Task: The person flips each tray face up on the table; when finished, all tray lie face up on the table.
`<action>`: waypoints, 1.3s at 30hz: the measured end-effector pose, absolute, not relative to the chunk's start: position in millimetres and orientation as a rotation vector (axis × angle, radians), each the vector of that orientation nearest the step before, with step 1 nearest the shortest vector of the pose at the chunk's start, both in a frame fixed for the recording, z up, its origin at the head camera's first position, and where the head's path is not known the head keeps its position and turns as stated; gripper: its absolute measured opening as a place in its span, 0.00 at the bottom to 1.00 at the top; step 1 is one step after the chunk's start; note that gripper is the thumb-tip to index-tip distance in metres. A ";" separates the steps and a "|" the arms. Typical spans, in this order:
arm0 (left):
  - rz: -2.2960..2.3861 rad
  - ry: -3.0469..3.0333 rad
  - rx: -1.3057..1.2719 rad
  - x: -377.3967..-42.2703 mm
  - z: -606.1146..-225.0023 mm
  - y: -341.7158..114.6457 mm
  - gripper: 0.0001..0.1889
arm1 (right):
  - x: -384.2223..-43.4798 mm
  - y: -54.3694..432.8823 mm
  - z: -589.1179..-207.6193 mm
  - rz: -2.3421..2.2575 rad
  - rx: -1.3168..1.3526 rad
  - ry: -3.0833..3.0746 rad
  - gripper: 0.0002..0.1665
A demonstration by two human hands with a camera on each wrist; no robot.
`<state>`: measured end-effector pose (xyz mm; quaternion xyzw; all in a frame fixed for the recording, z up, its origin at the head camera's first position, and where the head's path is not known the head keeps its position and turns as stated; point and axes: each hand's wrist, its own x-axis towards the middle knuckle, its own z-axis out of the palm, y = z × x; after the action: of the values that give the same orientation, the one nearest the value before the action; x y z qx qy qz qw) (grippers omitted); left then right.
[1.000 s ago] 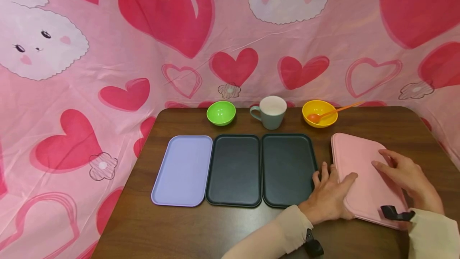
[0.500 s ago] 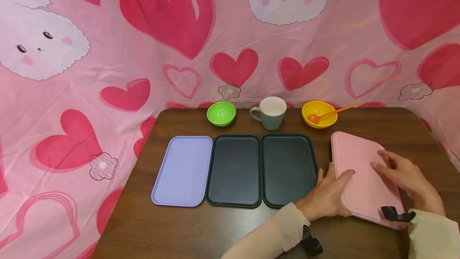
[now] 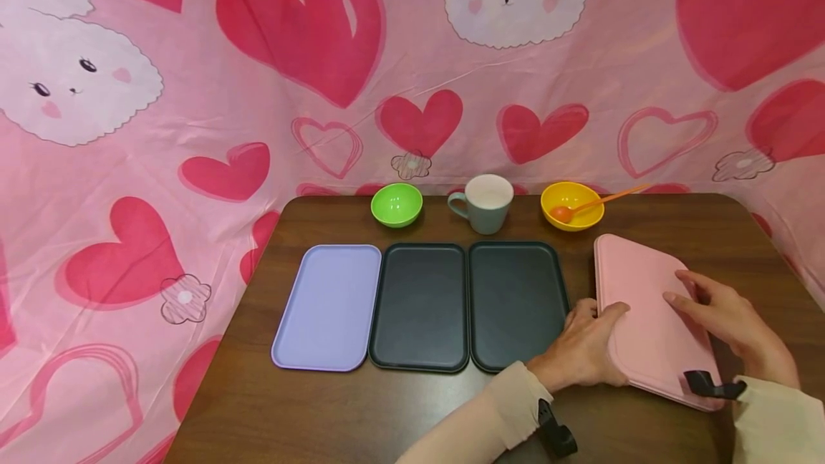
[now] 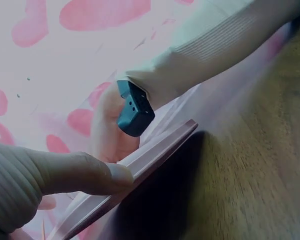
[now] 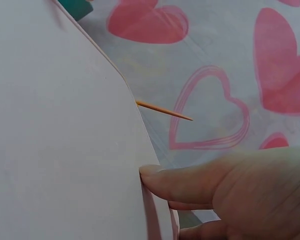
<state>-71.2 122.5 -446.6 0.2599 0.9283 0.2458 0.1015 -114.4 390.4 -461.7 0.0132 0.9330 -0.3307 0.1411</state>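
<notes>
A pink tray [image 3: 651,313] with rounded corners sits tilted between both hands at the table's right; a doubled rim shows along its left side. My left hand [image 3: 583,349] grips the left edge, thumb over the top and fingers curled beneath. In the left wrist view that thumb [image 4: 90,175] presses the rim, and a dark shadow lies under the raised edge. My right hand [image 3: 735,321] holds the opposite edge; its thumb [image 5: 175,182] lies on the rim in the right wrist view, with the other fingers partly hidden behind the tray.
Left of the pink tray lie a lavender tray [image 3: 329,306] and two black trays, one in the middle [image 3: 420,306] and one nearer [image 3: 515,299]. Behind them stand a green bowl [image 3: 397,206], a mug [image 3: 488,210] and a yellow bowl [image 3: 596,217] with an orange spoon [image 3: 612,195].
The left hand's fingers have gone from spread beside the pink tray to curled under its left edge. That edge has risen slightly; the right hand has barely moved.
</notes>
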 end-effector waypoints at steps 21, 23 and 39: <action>0.706 2.761 0.781 -75.9 -442.2 116.1 0.48 | -110.6 383.7 -452.9 -0.869 -0.020 2.653 0.49; 0.709 2.755 0.782 -76.3 -440.9 115.3 0.48 | -110.6 382.4 -451.6 -0.856 -0.024 2.658 0.49; 0.749 2.733 0.824 -77.7 -434.7 111.4 0.44 | -109.2 367.0 -441.1 -0.826 -0.108 2.730 0.45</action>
<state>-77.7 111.4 -434.7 0.2779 0.9219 0.2526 0.0952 -109.2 367.0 -441.1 -0.0374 0.9466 -0.2865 0.1429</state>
